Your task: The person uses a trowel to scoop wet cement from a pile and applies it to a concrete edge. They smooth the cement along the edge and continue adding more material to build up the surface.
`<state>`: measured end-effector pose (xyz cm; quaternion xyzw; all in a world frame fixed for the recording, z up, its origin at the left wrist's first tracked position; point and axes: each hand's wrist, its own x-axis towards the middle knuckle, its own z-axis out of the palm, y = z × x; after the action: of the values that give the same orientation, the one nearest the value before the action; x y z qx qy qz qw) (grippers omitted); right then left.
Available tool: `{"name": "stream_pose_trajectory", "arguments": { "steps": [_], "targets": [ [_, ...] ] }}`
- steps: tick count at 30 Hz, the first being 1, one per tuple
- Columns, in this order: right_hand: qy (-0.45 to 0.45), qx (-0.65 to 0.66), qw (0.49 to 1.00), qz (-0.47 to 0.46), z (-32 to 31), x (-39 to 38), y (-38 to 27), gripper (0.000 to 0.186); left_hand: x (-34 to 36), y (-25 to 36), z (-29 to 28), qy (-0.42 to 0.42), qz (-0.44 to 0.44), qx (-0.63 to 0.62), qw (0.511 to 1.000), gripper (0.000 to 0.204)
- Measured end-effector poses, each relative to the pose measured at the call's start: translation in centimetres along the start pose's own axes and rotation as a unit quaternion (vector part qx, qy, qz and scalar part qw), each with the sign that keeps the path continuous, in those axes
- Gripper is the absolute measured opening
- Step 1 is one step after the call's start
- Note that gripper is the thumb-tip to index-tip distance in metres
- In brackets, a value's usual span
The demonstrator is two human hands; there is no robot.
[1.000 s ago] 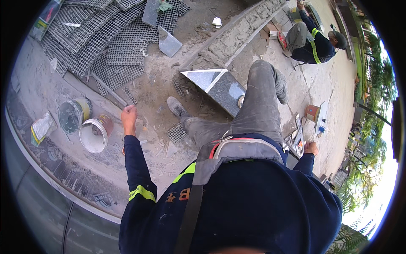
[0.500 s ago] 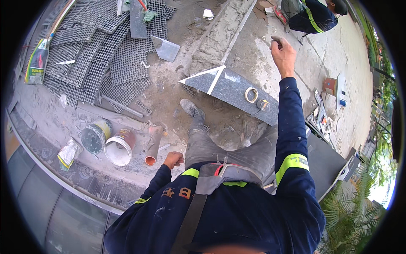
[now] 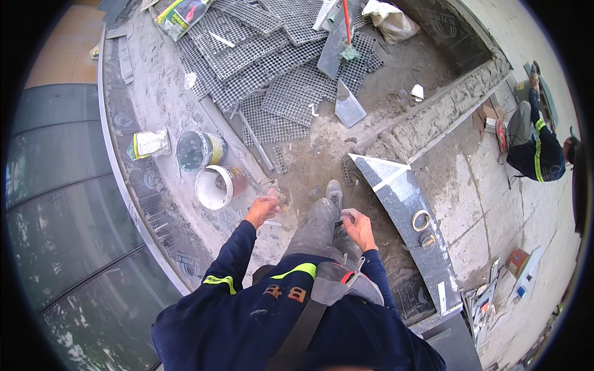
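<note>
The left hand (image 3: 265, 209) hung near the white bucket (image 3: 209, 195), fingers half-bent, nothing seen in them. The right hand (image 3: 359, 229) curled beside the leg (image 3: 309, 230); whether it gripped anything was too small to tell. Right of it lay the slab (image 3: 402, 199); a stray knee could have jolted its ring (image 3: 414, 221) loose.

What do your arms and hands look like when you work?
My left sleeve and right sleeve are long and navy blue. A bright yellow-green band crosses the left one. My left hand and right hand wear no gloves.
</note>
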<state>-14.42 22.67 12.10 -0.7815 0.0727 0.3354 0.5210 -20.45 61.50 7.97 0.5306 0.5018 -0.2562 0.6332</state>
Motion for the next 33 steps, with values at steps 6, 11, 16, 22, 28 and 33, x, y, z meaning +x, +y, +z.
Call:
{"name": "stream_pose_trajectory", "arguments": {
  "steps": [6,11,16,22,28,33],
  "targets": [
    [-0.090,0.008,0.995,0.029,3.8,4.9,-1.1,0.033,7.5,3.8,2.2,-0.012,0.028,-0.057,0.998,0.027],
    [-0.024,-0.140,0.984,0.108,7.8,9.4,7.0,0.034,24.9,11.2,9.0,-0.072,-0.012,-0.047,0.996,0.036],
    [0.023,-0.112,0.954,0.277,12.2,14.5,7.0,0.033,47.8,15.8,17.3,-0.077,-0.040,0.124,0.989,0.037],
    [0.019,0.228,0.880,0.416,16.2,20.0,4.0,0.035,69.5,18.3,27.0,-0.063,0.110,0.333,0.934,0.053],
    [0.116,0.210,0.868,0.434,16.2,22.8,6.0,0.031,82.5,17.4,31.1,-0.123,0.055,0.371,0.919,0.059],
    [0.191,0.232,0.830,0.469,17.7,20.5,6.4,0.034,84.5,17.8,33.0,-0.182,-0.125,0.269,0.938,0.057]
  ]
}}
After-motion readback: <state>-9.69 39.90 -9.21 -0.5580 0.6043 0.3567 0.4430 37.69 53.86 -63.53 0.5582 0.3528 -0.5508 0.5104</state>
